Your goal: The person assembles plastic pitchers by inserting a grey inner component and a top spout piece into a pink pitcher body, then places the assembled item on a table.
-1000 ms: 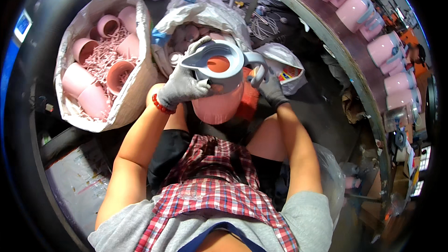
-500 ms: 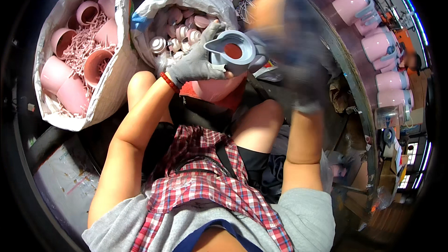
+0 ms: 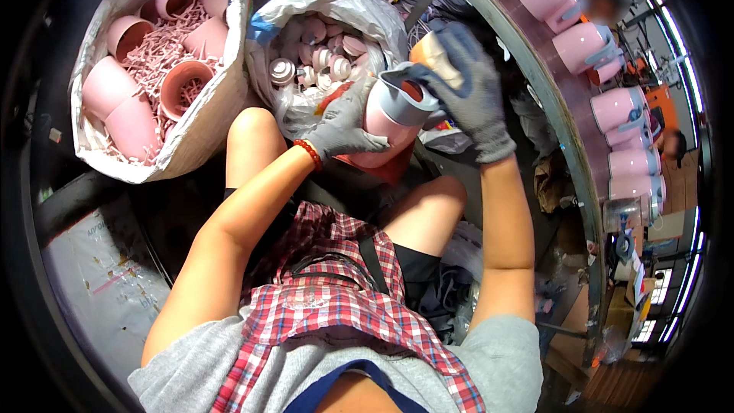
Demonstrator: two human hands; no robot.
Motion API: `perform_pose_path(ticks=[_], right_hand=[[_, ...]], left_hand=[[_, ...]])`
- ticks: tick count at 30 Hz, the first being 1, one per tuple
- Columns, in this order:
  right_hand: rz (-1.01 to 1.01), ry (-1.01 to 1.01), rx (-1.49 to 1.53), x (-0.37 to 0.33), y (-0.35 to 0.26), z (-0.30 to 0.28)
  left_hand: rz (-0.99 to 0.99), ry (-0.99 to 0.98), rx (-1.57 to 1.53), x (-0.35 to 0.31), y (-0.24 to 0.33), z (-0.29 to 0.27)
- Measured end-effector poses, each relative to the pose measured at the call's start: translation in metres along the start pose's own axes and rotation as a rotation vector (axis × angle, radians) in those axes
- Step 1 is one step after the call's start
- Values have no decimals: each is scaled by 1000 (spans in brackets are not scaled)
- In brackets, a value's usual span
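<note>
My left hand [image 3: 348,124], in a grey work glove, is closed around a pink jug [image 3: 384,127] with a grey-blue spouted collar. The jug leans to the right above a red surface [image 3: 397,166] between my knees. A reddish-brown interior shows through its opening. Beside the collar, my right hand [image 3: 472,90], gloved in grey and blue, grips a tan and cream block-like piece [image 3: 439,58]; its exact kind is unclear. My right fingers are partly blurred, and whether the piece touches the collar cannot be told.
At the left, a white woven sack [image 3: 241,46] holds pink jug bodies and thin pink sticks. Beside it, a plastic-lined bag [image 3: 382,11] contains pink and white lids. Along the right runs a metal-edged bench [image 3: 562,111] carrying several pink jugs [image 3: 612,111]. Other people are beyond it.
The jug has tilted to the right, showing more of its pink side. My right hand has slowed from a heavy blur and now sits nearer the collar with the tan piece.
</note>
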State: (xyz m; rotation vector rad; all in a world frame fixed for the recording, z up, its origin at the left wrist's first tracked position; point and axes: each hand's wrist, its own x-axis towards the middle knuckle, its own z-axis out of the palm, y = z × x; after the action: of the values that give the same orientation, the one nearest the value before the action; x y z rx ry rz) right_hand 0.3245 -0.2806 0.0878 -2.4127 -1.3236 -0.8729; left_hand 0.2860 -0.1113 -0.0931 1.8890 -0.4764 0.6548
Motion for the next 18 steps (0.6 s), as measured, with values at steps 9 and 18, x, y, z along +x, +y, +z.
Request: perform_pose_path(ticks=[9,18], right_hand=[[-1,-32,-149,-12,-25,30],[266,160,564,-2,-11,37]], left_hand=[[28,45,92,-1,6,8],[-16,83,125,-9,-3,-6]])
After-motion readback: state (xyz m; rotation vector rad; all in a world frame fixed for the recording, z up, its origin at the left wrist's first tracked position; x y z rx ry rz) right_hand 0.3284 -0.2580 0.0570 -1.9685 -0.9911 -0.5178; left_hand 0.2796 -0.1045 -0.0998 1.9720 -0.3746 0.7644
